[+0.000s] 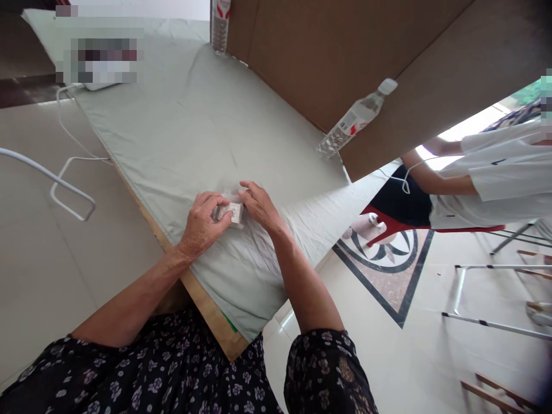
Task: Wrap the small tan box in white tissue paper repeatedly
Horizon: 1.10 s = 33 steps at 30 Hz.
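Observation:
My left hand is closed round a small pale box-like pack with printed marks on its top, thumb and fingers on its near side and top. The pack rests on or just above the cloth-covered table. Beside its right end is my right hand, palm down, fingers stretched forward and somewhat apart. A faint, blurred, see-through patch shows by the right fingertips; I cannot make out what it is. Whether the right fingers touch the pack is not clear.
A big brown cardboard panel stands across the table, with a tilted water bottle against it and another bottle further back. White cables hang at the left. A person in a white shirt sits at the right.

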Tool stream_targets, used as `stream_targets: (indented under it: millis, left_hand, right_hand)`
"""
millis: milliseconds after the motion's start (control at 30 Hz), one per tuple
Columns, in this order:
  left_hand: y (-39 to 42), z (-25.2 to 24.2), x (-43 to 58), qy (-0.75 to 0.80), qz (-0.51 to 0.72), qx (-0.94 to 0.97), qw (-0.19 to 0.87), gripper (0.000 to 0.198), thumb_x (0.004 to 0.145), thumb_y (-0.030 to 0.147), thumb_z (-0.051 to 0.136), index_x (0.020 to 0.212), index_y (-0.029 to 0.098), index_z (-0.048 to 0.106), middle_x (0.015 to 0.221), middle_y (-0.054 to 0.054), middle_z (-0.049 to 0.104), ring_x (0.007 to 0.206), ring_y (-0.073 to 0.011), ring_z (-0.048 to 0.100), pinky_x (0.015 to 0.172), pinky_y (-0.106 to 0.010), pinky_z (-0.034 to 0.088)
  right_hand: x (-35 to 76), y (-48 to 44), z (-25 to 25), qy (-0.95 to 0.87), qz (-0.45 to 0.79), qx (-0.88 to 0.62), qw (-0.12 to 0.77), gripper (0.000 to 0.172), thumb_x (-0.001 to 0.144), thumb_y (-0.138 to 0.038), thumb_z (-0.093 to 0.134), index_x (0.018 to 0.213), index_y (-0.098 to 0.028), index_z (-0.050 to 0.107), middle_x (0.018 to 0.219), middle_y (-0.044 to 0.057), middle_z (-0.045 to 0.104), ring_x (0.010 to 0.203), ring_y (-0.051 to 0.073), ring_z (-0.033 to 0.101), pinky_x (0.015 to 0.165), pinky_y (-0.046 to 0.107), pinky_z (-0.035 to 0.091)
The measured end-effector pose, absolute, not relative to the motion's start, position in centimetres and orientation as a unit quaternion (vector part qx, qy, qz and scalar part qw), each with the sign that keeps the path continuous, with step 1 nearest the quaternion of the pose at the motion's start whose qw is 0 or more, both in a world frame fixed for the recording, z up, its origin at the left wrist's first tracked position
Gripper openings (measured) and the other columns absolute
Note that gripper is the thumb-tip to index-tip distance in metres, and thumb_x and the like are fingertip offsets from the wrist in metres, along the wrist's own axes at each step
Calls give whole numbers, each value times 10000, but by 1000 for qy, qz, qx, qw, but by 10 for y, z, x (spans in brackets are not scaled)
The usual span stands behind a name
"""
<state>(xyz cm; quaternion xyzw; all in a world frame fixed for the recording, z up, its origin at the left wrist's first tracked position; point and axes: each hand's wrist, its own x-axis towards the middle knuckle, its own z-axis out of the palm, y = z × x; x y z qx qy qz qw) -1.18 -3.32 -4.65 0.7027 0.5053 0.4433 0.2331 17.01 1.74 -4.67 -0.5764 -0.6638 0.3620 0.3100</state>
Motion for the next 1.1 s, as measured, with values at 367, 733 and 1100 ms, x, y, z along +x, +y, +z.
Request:
stream_targets:
  millis: [367,733,1100]
  left_hand:
    - [-29,-46,-12,497,441,706,243,87,829,225,637,911,214,664,1011,-79,706,994,-246,631,928,-393,531]
    - [-26,-43,-15,515,409,706,262,142,828,257,661,964,221,653,1027,-75,686,1060,-262,613,987,-430,513]
    - [-18,-44,-18,543,374,636,401,708,739,397,700,1385,150,543,1433,-186,604,1315,-321,568,1075,-471,488]
  right_hand:
    - [148,29,-51,-613,457,-528,369,454,784,-247,620,1226,-155,666,795,-21,662,731,135,601,747,288,516]
    - [143,31,-57,-574,470,-518,425,367,793,-372,658,1110,-189,676,768,-32,626,702,130,558,705,277,484]
    - [143,30,-68,-561,450,-508,473,361,807,-355,648,1135,-210,688,846,-11,684,764,141,614,748,296,527]
